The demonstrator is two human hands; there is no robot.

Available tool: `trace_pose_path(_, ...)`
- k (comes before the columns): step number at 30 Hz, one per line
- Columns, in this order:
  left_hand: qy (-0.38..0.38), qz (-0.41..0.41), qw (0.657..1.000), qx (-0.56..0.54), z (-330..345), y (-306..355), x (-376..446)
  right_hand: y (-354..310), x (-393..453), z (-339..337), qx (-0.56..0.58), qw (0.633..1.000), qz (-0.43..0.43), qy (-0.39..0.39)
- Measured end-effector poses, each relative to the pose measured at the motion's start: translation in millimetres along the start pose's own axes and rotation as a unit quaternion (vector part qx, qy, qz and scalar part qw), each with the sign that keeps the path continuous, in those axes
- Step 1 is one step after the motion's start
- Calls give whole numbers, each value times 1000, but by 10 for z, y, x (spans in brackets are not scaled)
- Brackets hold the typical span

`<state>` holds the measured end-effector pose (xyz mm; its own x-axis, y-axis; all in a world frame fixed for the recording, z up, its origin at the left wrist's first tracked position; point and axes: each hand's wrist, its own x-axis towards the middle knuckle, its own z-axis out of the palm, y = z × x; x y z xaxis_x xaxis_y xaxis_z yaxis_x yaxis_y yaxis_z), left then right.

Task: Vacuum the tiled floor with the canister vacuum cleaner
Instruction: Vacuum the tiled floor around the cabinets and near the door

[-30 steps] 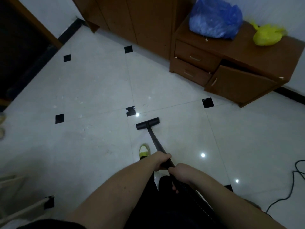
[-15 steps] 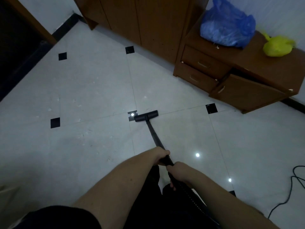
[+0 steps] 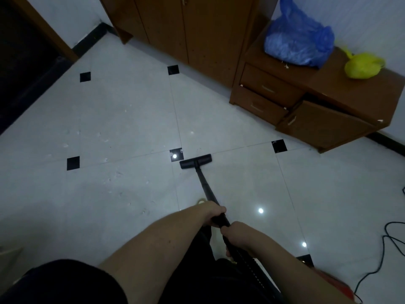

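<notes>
Both hands on black wand point(image 3: 206, 187): left hand point(image 3: 213, 212) grip wrapped round upper wand, right hand point(image 3: 235, 232) grip wrapped lower, near ribbed hose point(image 3: 252, 267). Floor head point(image 3: 195, 161) flat on tiled floor point(image 3: 122, 128), just beside black inset tile point(image 3: 176, 154). Pale specks left of head, possibly debris; dim view.

Change over the last second. I have pushed the floor nozzle point(image 3: 195, 161) away from me along the tiled floor point(image 3: 122, 119), then drawn it slightly rightward: first short of the black inset tile point(image 3: 176, 154), next touching it, now just right of it. My left hand point(image 3: 210, 213) and right hand point(image 3: 235, 233) grip the wand point(image 3: 206, 187) as before. My yellow shoe point(image 3: 200, 202) has slipped almost wholly behind my left wrist
</notes>
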<state>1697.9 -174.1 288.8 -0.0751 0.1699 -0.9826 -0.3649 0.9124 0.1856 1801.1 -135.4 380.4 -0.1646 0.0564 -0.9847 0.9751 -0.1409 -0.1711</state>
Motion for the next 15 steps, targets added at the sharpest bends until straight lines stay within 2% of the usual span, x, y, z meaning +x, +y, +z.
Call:
trace_pose_path(6, -18, -3, 1000, 5, 411, -329, -158, 434, -241, 30, -39, 999, -3, -5)
trace_pose_path(11, -27, -19, 999, -18, 648, -491, -195, 775, -298, 35, -22, 1000, -11, 10)
trace_pose_path(15, -10, -6, 999, -33, 631, -486, -195, 783, -296, 48, 5, 999, -28, 24)
